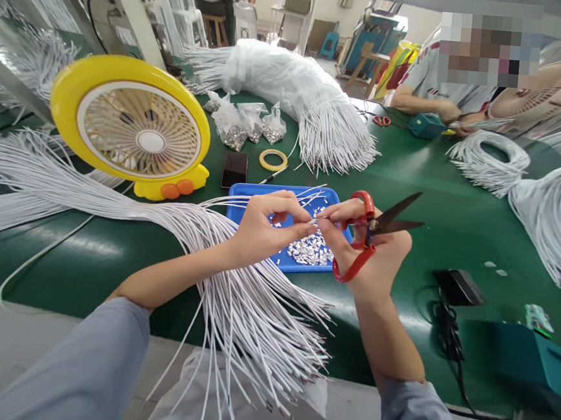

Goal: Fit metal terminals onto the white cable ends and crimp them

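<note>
My left hand point(262, 225) is closed in a pinch on the end of a thin white wire point(305, 202), above a blue tray point(242, 197). My right hand point(372, 249) holds red-handled scissors point(370, 233), blades pointing right, while its thumb and forefinger pinch a tiny silver terminal against the wire end. The two hands' fingertips meet. Several small silver terminals point(310, 251) lie heaped in the tray. A thick bundle of white wires point(253, 305) passes under my left forearm and fans over the table's front edge.
A yellow desk fan point(136, 127) stands at the left, with a phone point(234, 169), a tape roll point(273, 159) and bags of parts point(238, 129) behind the tray. Wire bundles point(318, 103) lie far back. Another person point(440, 93) works at the far right. A black adapter point(459, 287) lies right.
</note>
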Tool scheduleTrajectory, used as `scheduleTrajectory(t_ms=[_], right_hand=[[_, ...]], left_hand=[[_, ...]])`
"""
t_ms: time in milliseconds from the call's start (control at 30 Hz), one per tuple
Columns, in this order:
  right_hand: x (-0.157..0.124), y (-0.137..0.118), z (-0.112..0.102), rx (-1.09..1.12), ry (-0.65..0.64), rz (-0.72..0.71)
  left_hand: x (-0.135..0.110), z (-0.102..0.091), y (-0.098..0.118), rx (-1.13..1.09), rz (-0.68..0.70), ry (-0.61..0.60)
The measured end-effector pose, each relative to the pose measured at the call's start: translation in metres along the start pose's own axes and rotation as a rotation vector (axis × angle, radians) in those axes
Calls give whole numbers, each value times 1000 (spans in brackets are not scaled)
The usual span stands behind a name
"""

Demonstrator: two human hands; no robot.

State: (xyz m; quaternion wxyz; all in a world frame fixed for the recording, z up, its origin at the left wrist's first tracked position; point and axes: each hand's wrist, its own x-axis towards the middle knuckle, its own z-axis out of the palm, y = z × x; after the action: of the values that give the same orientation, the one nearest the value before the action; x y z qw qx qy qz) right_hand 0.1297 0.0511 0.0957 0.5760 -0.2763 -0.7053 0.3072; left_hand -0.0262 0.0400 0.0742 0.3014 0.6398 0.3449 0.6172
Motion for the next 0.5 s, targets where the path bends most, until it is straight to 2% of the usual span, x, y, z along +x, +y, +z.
scheduleTrajectory(t_ms=[200, 500], right_hand=[[1, 0, -2, -10, -11, 3], [4, 1, -6, -19, -40, 27]], left_hand=[[2, 0, 1, -108, -74, -26], [4, -1, 3, -128, -50, -105]])
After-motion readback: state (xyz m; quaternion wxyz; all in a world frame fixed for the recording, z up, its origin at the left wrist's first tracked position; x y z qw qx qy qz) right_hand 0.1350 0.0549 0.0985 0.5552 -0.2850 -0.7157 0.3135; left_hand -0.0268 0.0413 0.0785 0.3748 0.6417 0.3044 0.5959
